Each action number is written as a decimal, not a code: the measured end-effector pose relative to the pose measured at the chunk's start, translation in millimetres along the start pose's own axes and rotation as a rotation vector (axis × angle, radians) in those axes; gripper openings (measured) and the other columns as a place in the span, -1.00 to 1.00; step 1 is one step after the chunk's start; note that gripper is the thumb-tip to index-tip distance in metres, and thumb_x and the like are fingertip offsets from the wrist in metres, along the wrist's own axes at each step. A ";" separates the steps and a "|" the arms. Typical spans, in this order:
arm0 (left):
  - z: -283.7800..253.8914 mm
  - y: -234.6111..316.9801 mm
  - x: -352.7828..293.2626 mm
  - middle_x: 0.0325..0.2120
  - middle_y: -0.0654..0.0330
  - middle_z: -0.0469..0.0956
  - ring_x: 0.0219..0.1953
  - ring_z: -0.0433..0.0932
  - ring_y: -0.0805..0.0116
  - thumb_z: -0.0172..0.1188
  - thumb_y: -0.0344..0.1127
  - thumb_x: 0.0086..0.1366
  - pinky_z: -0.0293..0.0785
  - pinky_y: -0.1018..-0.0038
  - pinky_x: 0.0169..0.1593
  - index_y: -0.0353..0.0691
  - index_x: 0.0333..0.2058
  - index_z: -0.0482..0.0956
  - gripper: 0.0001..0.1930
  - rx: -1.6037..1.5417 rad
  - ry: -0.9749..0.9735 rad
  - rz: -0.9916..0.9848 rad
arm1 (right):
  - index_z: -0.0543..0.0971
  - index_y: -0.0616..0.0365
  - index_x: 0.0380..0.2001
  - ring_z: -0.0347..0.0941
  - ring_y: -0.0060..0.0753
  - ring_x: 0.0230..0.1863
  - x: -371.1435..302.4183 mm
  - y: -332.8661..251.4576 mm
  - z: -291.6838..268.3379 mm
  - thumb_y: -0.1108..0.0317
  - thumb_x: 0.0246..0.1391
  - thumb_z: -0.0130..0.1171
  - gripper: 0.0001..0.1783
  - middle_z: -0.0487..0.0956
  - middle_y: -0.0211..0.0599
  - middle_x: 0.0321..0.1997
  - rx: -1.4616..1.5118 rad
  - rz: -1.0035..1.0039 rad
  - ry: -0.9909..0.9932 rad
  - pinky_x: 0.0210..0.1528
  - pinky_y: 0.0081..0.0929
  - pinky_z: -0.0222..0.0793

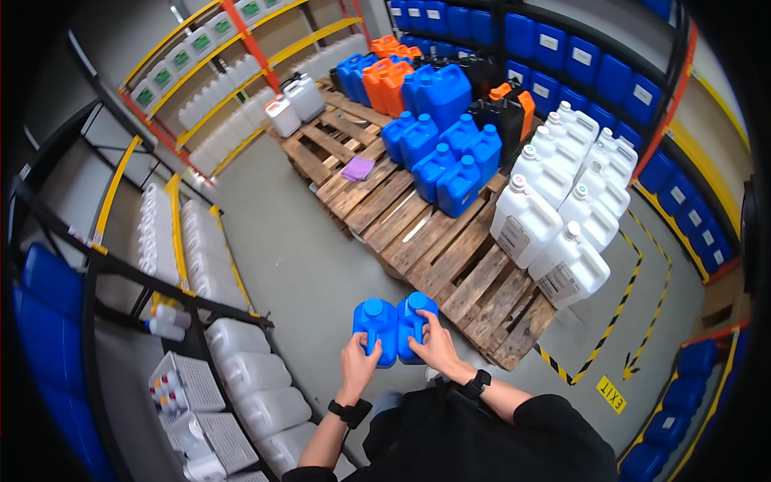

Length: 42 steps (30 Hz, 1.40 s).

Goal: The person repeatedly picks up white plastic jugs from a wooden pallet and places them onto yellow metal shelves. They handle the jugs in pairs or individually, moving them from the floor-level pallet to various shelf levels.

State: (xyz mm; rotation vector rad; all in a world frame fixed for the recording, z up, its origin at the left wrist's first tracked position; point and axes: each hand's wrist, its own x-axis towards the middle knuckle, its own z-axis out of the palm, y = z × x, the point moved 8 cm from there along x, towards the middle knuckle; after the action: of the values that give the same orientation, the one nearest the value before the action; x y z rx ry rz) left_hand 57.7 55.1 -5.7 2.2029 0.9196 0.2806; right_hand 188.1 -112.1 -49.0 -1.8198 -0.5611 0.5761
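My left hand (359, 361) is closed round the handle of a small blue jerrycan (374, 315), upright with its cap on. Beside it, my right hand (434, 347) grips the handle of a second blue jerrycan (418, 307) of the same kind. The two cans hang side by side in front of my body, above the floor and off the pallet's near edge. More blue jerrycans (459, 186) of similar size stand grouped on the wooden pallet (385, 210) ahead. The undersides of the held cans are hidden.
White jerrycans (526, 225) fill the pallet's right end; orange ones (387, 84) stand farther back. A purple cloth (357, 168) lies on the slats. Shelves with translucent canisters (255, 376) and grey baskets (197, 381) rise at left. Black-yellow floor tape (598, 349) runs at right.
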 end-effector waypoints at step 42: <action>97.6 -50.3 478.7 -0.29 0.02 0.67 -0.20 0.64 -0.04 0.09 -0.01 0.41 0.55 0.15 -0.14 -0.17 -0.11 0.54 -0.66 -0.090 -0.648 0.245 | 0.54 0.21 0.03 0.32 -0.68 -0.46 330.1 -1.5 16.7 0.47 0.19 0.28 -0.66 0.44 -0.51 -0.49 0.075 0.168 0.548 -0.39 -0.64 0.32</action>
State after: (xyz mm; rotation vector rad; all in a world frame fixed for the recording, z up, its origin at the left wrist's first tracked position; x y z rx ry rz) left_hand 419.7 356.5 -144.6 2.1126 0.2773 -0.2689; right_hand 431.7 107.5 -90.3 -1.8597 -0.0167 0.1843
